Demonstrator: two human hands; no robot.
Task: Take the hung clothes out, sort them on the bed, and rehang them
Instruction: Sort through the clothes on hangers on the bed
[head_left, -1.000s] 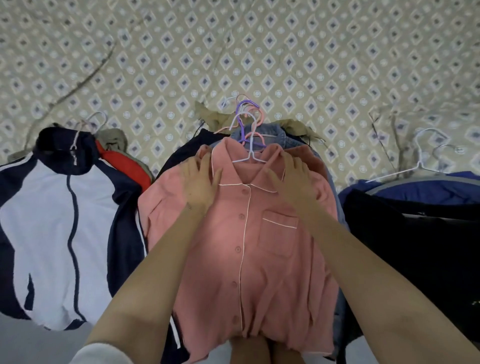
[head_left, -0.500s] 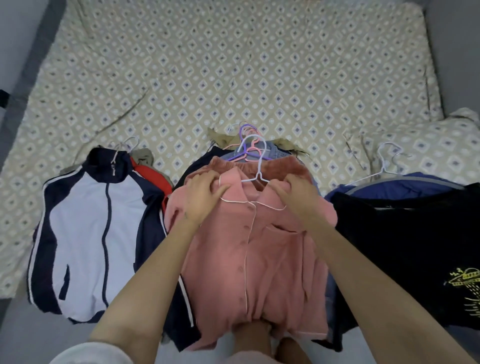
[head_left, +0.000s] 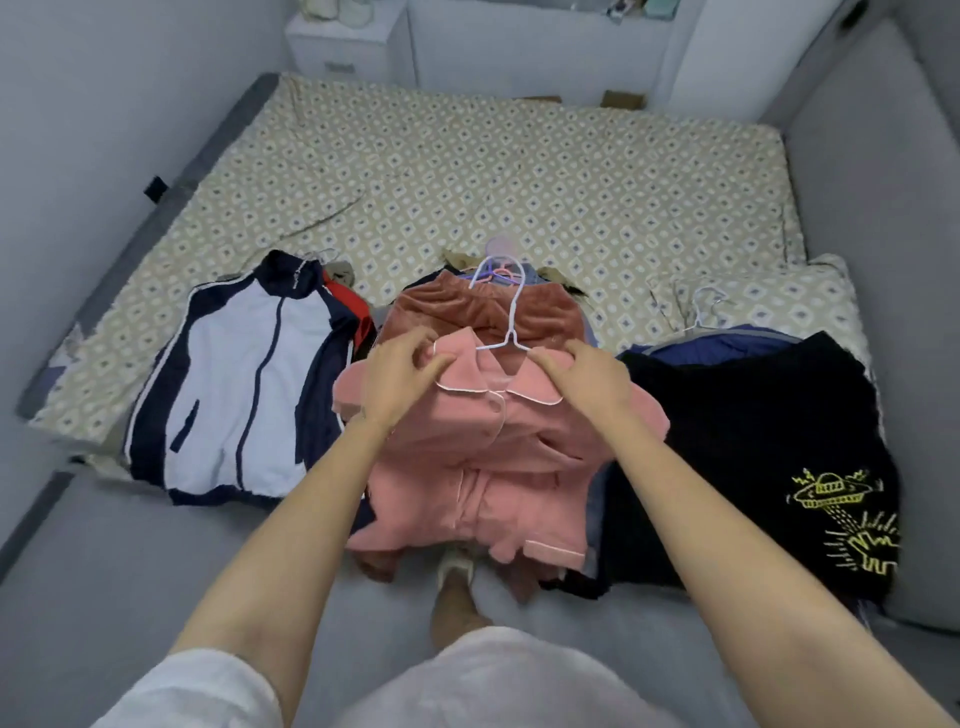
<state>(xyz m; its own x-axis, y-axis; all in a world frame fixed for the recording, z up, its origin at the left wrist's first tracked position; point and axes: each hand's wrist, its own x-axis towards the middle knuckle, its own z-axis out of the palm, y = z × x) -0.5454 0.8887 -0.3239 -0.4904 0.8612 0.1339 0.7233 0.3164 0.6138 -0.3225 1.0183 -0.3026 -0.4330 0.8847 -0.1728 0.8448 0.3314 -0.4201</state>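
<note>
A pink button-up shirt (head_left: 498, 457) on a white wire hanger (head_left: 511, 327) is bunched up at the near edge of the bed, on top of the middle pile. My left hand (head_left: 400, 376) grips the shirt's left shoulder by the collar. My right hand (head_left: 587, 382) grips its right shoulder. Behind the shirt lies a rust-brown garment (head_left: 467, 306) with more hangers (head_left: 493, 270) poking out. A white and navy jacket (head_left: 244, 384) lies to the left, a black printed garment (head_left: 769, 457) over a blue one to the right.
The bed's patterned sheet (head_left: 493, 171) stretches bare beyond the piles. Grey padded walls close in left and right. A white cabinet (head_left: 348, 47) stands past the far end. A pillow (head_left: 779, 296) sits at the right. My foot (head_left: 457, 587) is on the grey floor.
Both hands have pulled the pink shirt toward me, bunching it and uncovering the rust-brown garment. The view has drawn back, showing the whole bed and walls.
</note>
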